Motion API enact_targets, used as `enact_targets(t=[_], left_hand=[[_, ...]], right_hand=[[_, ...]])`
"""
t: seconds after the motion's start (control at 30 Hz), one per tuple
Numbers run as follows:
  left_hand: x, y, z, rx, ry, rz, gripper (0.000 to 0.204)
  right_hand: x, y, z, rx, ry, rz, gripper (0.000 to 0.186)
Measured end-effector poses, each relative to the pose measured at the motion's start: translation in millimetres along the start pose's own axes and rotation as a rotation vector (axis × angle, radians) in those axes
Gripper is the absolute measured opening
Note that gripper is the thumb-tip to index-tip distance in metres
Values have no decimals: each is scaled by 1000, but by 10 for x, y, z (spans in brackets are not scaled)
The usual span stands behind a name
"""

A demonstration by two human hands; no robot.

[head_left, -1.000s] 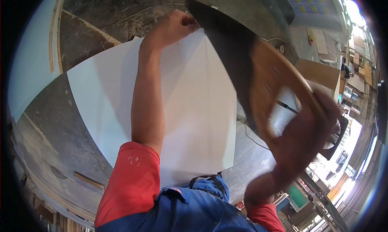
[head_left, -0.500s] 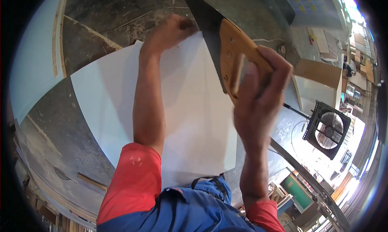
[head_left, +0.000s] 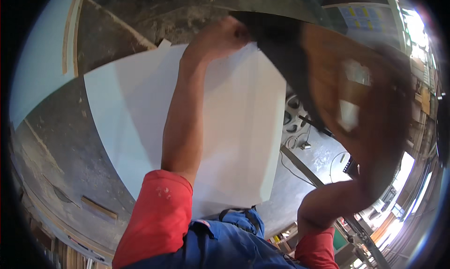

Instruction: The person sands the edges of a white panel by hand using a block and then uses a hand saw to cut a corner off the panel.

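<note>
A large white panel [head_left: 234,128] lies in front of me, its near end close to my body. At its far right corner my left hand [head_left: 222,39] is closed on the edge, fingers curled over it. My right hand [head_left: 386,109], blurred by motion, grips the wooden handle of a handsaw [head_left: 323,72]. The saw is raised off to the right of the panel, close to the camera. Its dark blade slants up and left, and the tip passes beside my left fingers. Whether the teeth touch the panel cannot be seen.
Another pale panel with a wooden edge strip [head_left: 70,39] stands at the far left. A wood offcut [head_left: 99,208] lies on the dark floor [head_left: 56,161]. Right of the panel are a grey bar [head_left: 300,163], cables and a round-holed metal part [head_left: 293,107].
My right hand has swung up and to the right with the handsaw, nearer the camera, and the blade lies flatter. My left hand stays at the panel's far edge; the view has shifted slightly.
</note>
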State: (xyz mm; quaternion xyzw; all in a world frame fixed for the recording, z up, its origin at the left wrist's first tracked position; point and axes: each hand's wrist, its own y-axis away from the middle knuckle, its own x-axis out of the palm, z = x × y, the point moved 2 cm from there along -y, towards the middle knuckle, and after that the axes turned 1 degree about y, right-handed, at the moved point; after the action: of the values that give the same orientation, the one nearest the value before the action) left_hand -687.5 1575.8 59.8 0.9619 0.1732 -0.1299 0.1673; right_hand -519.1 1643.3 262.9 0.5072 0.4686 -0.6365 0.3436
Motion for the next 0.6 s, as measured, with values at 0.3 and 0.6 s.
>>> enact_targets(t=[0.3,0.6], left_hand=[[98,-75,165,118,-74,7,23],[130,-135,10,165,-86,-2,25]], right_hand=[[109,-594,-568,67,229,572,17],[206,-823,-301,-76,222,366,35]])
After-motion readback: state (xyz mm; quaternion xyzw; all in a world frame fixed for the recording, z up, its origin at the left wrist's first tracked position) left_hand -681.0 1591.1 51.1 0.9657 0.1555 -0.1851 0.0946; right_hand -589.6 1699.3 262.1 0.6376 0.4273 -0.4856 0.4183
